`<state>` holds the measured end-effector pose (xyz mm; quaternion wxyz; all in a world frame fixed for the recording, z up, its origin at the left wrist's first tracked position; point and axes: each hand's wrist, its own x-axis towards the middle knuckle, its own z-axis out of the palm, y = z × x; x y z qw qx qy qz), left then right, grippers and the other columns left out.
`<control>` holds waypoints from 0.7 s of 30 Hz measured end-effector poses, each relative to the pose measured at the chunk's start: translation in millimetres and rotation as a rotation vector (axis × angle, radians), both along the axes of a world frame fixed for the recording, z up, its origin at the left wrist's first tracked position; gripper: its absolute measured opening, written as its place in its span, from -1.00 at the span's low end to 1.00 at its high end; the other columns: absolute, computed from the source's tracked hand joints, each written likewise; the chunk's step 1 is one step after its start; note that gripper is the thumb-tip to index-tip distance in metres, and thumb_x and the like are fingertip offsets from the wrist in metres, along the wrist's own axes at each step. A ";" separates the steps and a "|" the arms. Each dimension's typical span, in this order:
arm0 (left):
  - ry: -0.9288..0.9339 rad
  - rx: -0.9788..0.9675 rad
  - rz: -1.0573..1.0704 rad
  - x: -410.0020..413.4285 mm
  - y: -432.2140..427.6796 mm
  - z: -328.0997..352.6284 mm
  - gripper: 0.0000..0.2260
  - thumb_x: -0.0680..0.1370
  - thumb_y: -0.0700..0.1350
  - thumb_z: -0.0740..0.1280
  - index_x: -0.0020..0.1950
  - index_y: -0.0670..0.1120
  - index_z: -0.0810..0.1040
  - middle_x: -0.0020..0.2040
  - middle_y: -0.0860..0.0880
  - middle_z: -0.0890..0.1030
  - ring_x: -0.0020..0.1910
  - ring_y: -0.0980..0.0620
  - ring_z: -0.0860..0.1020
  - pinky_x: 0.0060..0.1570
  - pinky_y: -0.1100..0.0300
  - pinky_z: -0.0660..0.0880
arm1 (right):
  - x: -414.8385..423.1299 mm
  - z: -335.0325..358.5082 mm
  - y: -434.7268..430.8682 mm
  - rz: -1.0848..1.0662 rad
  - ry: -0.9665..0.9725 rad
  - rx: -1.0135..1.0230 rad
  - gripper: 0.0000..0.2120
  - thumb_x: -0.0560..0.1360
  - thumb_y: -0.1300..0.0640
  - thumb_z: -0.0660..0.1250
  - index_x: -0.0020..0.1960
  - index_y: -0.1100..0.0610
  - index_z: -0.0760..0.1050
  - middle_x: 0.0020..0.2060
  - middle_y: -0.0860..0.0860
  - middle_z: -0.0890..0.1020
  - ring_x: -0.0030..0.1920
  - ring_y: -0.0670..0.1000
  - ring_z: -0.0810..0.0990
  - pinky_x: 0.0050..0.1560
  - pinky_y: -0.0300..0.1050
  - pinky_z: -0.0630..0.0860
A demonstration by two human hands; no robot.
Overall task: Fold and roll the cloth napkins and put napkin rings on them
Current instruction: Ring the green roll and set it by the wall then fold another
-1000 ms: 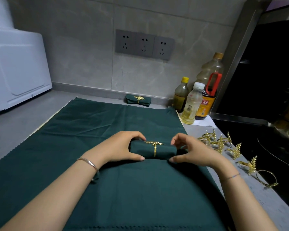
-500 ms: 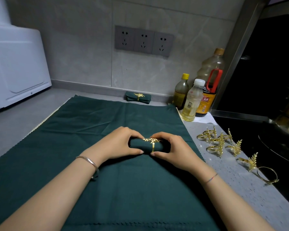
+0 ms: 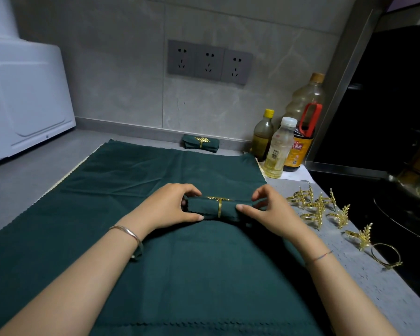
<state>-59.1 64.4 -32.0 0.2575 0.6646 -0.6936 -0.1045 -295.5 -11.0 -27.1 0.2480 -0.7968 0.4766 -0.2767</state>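
Grip: left hand (image 3: 170, 207) and right hand (image 3: 270, 213) pinch opposite ends of the rolled napkin (image 3: 230, 210), thumbs on the near side and fingers on the far side. Napkin ring (image 3: 219, 209) encircles the roll midway between both grips. Green cloth (image 3: 155, 275) lies spread beneath. Spare rings (image 3: 318, 207) lie just right of the right hand. Finished napkin (image 3: 200, 144) lies beyond the grip, near the wall (image 3: 121, 76).

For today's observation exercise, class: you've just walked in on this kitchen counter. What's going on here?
A person holds a rolled napkin by its ends, left hand gripping one end and right hand pinching the other, over a flat green cloth. A gold ring already sits round its middle. Another ringed napkin lies at the back of the counter, and spare rings lie to the right.
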 end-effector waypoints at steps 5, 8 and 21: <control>0.017 -0.019 0.061 -0.9 1.8 2.3 -0.51 0.32 0.16 0.51 0.20 0.10 0.53 -0.23 0.24 0.45 -0.21 0.26 0.47 -0.23 0.39 0.34 | -1.7 1.8 -1.6 0.001 -0.005 0.059 -0.71 0.37 -0.05 0.49 -0.25 0.12 0.47 -0.44 -0.09 0.54 -0.48 -0.17 0.42 -0.41 -0.30 0.34; 0.025 -0.025 0.089 1.0 0.1 1.5 -0.57 0.32 0.14 0.52 0.13 0.06 0.59 -0.24 0.16 0.53 -0.26 0.24 0.49 -0.26 0.42 0.35 | -2.9 0.9 -4.3 0.015 -0.026 0.070 -0.76 0.39 0.01 0.49 -0.30 0.13 0.52 -0.42 -0.05 0.57 -0.43 -0.14 0.46 -0.36 -0.30 0.36; 0.422 -0.068 0.181 4.8 -28.9 9.3 -0.83 0.37 -0.27 0.44 -0.15 0.00 0.61 -0.14 0.04 0.69 -0.09 0.04 0.65 0.07 0.11 0.55 | 29.5 -14.9 -27.9 -0.081 -0.385 0.207 -0.85 0.45 0.19 0.42 -0.23 0.09 0.46 -0.24 0.02 0.63 -0.15 0.02 0.59 0.08 0.09 0.53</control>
